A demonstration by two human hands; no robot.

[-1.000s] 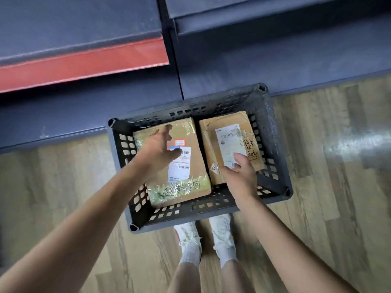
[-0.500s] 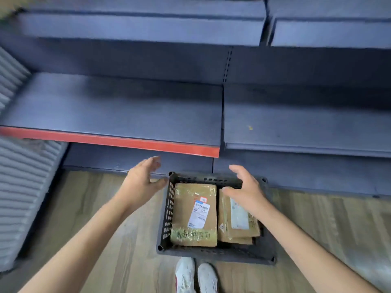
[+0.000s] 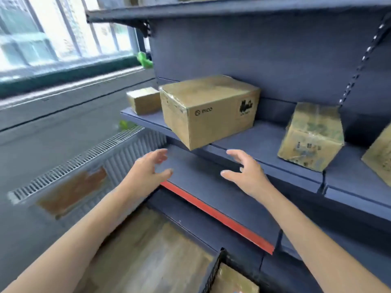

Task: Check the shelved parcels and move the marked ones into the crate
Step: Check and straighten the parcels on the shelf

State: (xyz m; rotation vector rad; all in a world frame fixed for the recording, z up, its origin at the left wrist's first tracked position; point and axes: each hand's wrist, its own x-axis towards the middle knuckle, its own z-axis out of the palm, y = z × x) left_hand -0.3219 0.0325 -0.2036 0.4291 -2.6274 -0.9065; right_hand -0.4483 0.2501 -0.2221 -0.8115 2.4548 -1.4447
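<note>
A large brown cardboard parcel [image 3: 208, 111] sits on the blue shelf [image 3: 264, 142], its front corner hanging over the shelf edge. My left hand [image 3: 148, 170] and my right hand [image 3: 245, 172] are raised just below it, both empty with fingers spread, not touching it. A small parcel [image 3: 143, 100] stands at the shelf's left end. A tape-wrapped parcel [image 3: 311, 137] stands tilted to the right, and another parcel [image 3: 380, 157] is cut off at the right edge. The dark crate [image 3: 215, 269] shows only a corner at the bottom, with a brown parcel [image 3: 234, 281] inside.
A lower shelf with a red front strip [image 3: 215, 216] lies under my hands. A white radiator [image 3: 84, 163] and a window [image 3: 63, 32] are on the left. Wooden floor [image 3: 148, 250] lies below. An upper shelf [image 3: 211, 7] runs overhead.
My view has swung up from the crate on the floor to the shelf with parcels. Both hands left the parcels in the crate and rose, empty, toward the large parcel.
</note>
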